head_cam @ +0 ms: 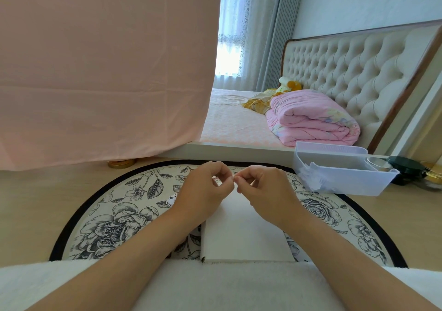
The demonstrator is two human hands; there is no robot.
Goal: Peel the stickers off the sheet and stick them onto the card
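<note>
Nearest me, the white card (244,236) lies on the floral mat (114,217), and its long axis seems to run away from me. Above its far edge the left hand (203,191) and right hand (265,191) meet, equally close. Both sets of fingers are curled and pinch a tiny sticker (234,179), too small to make out. The sheet is hidden beneath the left hand.

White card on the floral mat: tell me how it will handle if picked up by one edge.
The white card lies flat with straight edges, so it probably stays fairly stiff. It looks thin, so likely light. Pushed, it may slide on the floral mat.
</note>
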